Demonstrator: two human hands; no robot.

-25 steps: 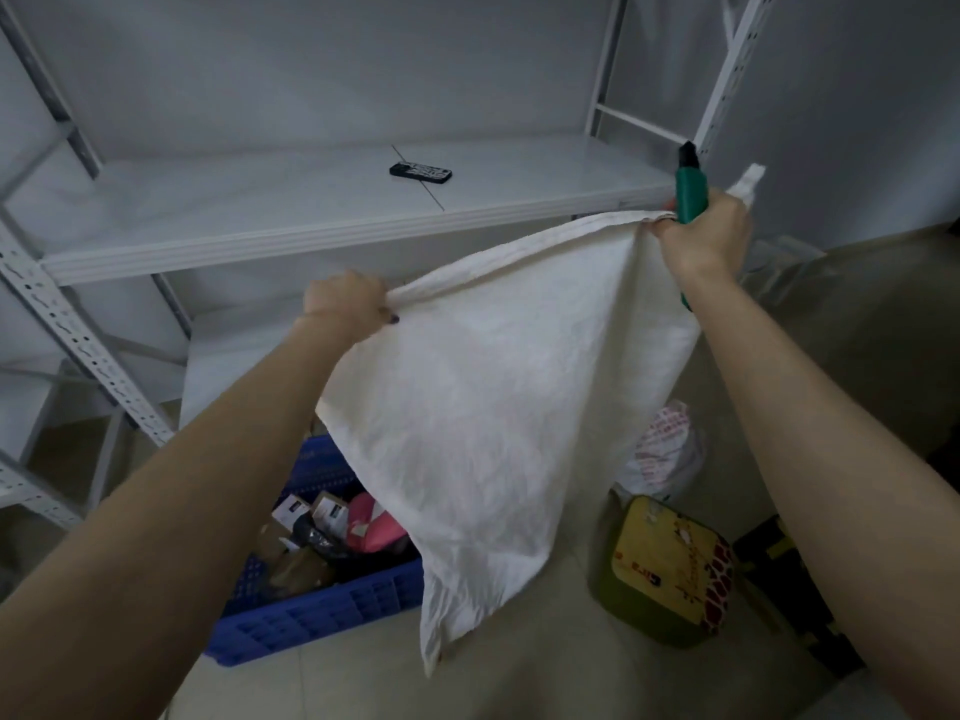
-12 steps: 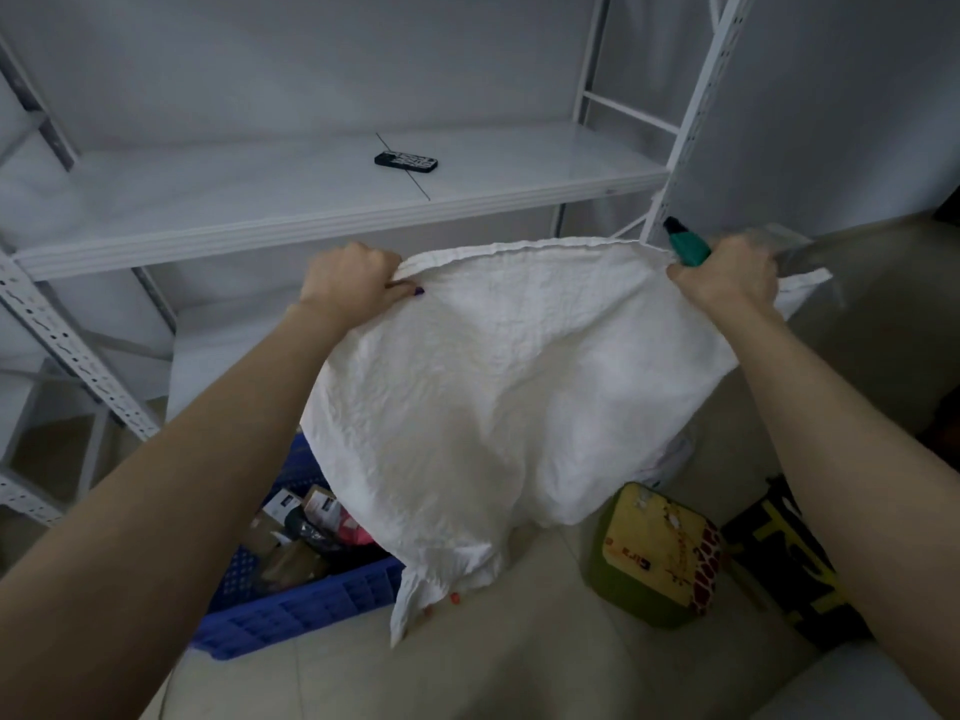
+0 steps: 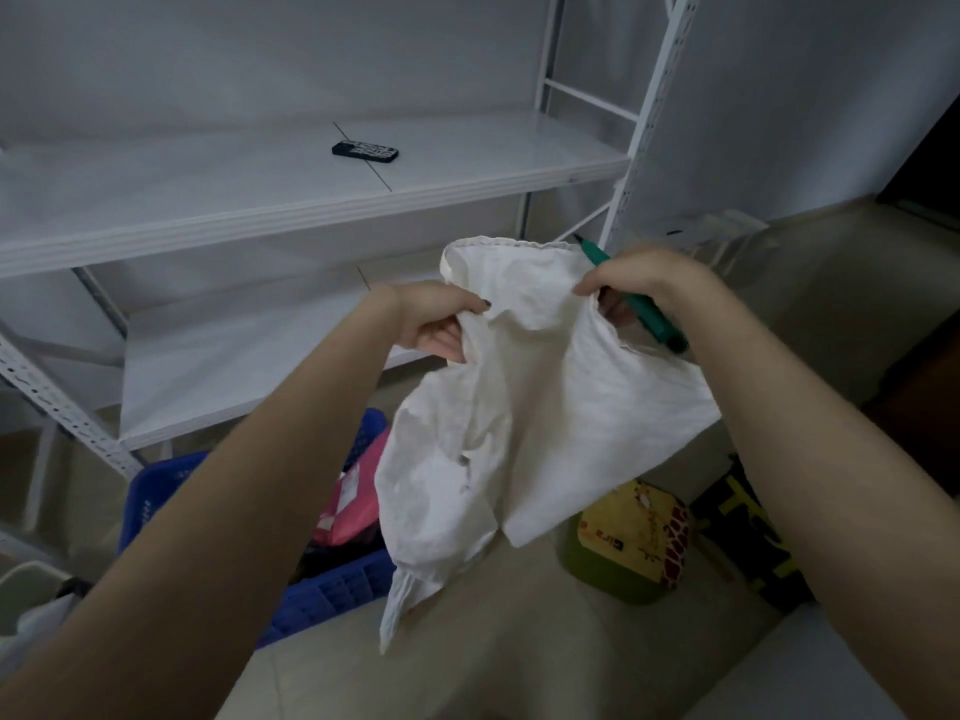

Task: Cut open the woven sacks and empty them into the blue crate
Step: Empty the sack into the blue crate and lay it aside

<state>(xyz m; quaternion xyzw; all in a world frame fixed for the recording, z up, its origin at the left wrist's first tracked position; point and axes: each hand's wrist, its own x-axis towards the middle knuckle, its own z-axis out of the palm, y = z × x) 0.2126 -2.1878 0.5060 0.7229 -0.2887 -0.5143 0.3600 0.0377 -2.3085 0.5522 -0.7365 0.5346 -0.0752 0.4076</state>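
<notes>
1. Woven sack (image 3: pixel 545 407): limp, hanging below the fingers.
2. Blue crate (image 3: pixel 332 595): on the floor (image 3: pixel 493 641), down-left of the fingers, pink parcel (image 3: pixel 353 501) inside.
3. Left hand (image 3: pixel 431 319): fingers clenched on the sack's top edge.
4. Right hand (image 3: pixel 644 283): fingers pinching the sack, gripping a green cutter (image 3: pixel 649 314) too.

Limp white sack (image 3: pixel 540 407) above blue crate (image 3: pixel 332 595)

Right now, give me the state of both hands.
Left hand: closed, gripping the white sack at its top edge.
Right hand: closed, pinching the sack and holding the green cutter.
</notes>
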